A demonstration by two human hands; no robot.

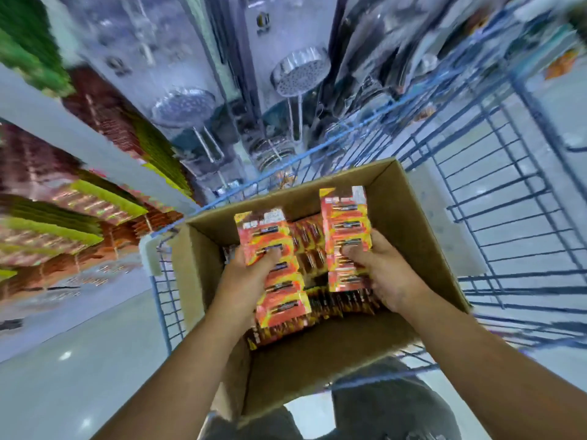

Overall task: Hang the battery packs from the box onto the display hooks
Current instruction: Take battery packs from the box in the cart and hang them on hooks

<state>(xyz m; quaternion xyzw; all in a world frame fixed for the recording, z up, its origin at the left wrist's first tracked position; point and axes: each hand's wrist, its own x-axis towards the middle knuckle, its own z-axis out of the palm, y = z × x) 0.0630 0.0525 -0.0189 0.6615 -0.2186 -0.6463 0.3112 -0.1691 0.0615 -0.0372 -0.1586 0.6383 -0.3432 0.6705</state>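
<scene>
An open brown cardboard box [409, 217] sits in a blue wire trolley [508, 198], its bottom layered with more orange-and-red battery packs [309, 246]. Above the box, the left hand [251, 277] grips a long strip of orange-and-red carded battery packs [276, 271], thumb curled over its front and fingers behind it; the strip hangs down over the box's near side. The right hand [387, 274] holds a second strip of the same orange-and-red packs [346, 236], thumb pressed across its face, the strip standing upright just beside the first. Beyond the trolley rim stand packaged chrome shower heads [298, 71] in clear wrapping. To the left, blurred shelves [63, 211] carry red and green goods. A pale glossy floor [63, 376] lies below.
</scene>
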